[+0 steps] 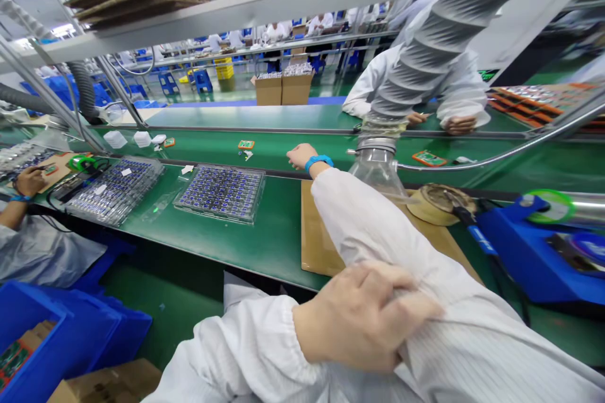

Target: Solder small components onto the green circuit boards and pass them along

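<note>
The right sleeve (378, 220) stretches from near right toward the belt (203, 148), the left hand (363, 315) grasping it. The right hand (300, 155), with a blue wristband (318, 162), is over the belt; its grip I cannot tell. To the left, a tray (220, 193) sits on the surface (269, 233); cardboard (319, 239) lies beneath the sleeve
</note>
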`<state>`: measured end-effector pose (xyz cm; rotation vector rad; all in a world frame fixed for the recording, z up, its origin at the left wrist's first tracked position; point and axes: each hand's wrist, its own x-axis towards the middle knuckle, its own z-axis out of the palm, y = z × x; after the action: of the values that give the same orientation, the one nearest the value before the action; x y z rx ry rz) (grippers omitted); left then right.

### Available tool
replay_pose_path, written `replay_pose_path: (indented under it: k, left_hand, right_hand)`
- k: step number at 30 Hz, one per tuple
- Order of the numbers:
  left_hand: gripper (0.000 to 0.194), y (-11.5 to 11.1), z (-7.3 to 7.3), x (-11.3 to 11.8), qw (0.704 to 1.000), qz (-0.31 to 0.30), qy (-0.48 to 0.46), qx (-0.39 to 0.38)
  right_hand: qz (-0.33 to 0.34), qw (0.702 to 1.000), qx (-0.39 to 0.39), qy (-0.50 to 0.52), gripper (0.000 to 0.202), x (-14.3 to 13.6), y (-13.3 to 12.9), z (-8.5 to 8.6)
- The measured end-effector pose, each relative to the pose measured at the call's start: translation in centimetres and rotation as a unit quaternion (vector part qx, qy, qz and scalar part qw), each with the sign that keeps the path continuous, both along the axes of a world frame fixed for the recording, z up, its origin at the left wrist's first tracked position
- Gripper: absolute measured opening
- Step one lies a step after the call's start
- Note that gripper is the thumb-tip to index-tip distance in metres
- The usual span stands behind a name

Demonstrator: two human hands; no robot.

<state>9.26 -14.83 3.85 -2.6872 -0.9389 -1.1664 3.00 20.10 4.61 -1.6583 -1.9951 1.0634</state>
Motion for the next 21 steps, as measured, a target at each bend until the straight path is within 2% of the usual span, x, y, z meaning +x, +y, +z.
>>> replay_pose_path:
  k: [2,3,6,8,14,18,19,21]
  left_hand:
    - [0.048,-0.3,-0.3,0.0,0.999,-0.035,0.025,0.009]
    - [0.048,-0.2,-0.3,-0.2,0.999,-0.027,0.026,0.016]
    - [0.055,0.8,-0.2,-1.0,0.997,0.068,-0.006,0.034]
    - [0.056,1.3,-0.2,-1.2,0.994,0.099,-0.020,0.044]
    - [0.044,0.9,-1.3,-0.6,0.997,0.014,-0.001,0.079]
    - [0.039,2.5,-1.5,-1.4,0.992,0.075,0.014,0.101]
    - [0.036,2.8,-1.9,-1.4,0.991,0.086,0.006,0.100]
    - [0.031,2.5,-3.1,-0.8,0.993,0.067,-0.011,0.093]
  right_hand:
    - [0.006,1.000,-0.008,-0.005,0.032,0.0,-0.1,0.0]
    - [0.009,1.000,-0.013,-0.006,0.033,0.0,-0.2,0.1]
    - [0.012,1.000,-0.024,-0.007,0.035,-0.1,-0.7,0.2]
    - [0.017,0.999,-0.028,-0.007,0.036,-0.1,-1.1,0.2]
    - [0.043,0.999,-0.028,-0.012,0.034,-0.6,-2.1,0.3]
    - [0.060,0.998,-0.019,-0.013,0.033,-1.4,-3.1,0.3]
    - [0.065,0.998,-0.016,-0.013,0.033,-1.5,-3.4,0.4]
    - [0.074,0.997,-0.010,-0.015,0.033,-1.5,-4.0,0.5]
